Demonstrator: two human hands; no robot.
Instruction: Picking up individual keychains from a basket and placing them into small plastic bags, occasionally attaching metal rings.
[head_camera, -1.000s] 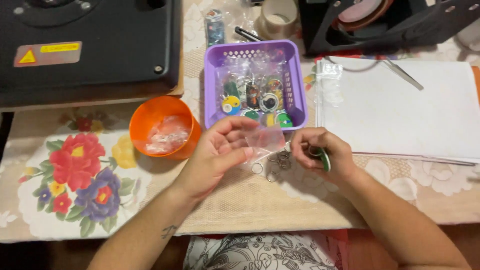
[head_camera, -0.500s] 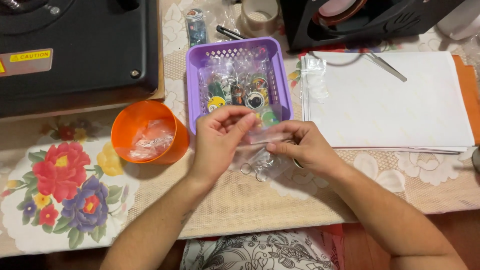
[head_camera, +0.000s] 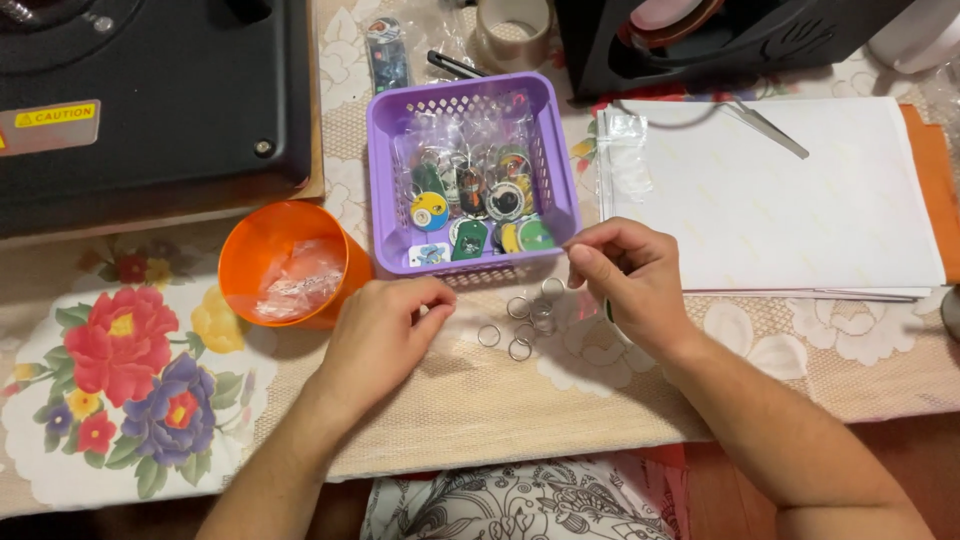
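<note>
Several loose metal key rings (head_camera: 520, 322) lie on the lace cloth between my hands. My left hand (head_camera: 385, 330) rests palm down just left of them, fingers curled in, and I see nothing in it. My right hand (head_camera: 628, 280) hovers just right of the rings, at the front right corner of the purple basket (head_camera: 385, 215). Its fingertips are pinched together, and a small green tag (head_camera: 607, 311) peeks out under the palm. The basket holds several round and tag-shaped keychains (head_camera: 470, 205) in clear bags.
An orange cup (head_camera: 250, 250) with crumpled clear plastic stands left of the basket. A black machine (head_camera: 150, 100) fills the top left. A white paper stack (head_camera: 770, 200) with tweezers (head_camera: 770, 127) lies at the right. A tape roll (head_camera: 513, 30) sits behind the basket.
The hands were together, working a small clear bag over the table. Now they have parted, and the key rings lie loose on the cloth between them.
</note>
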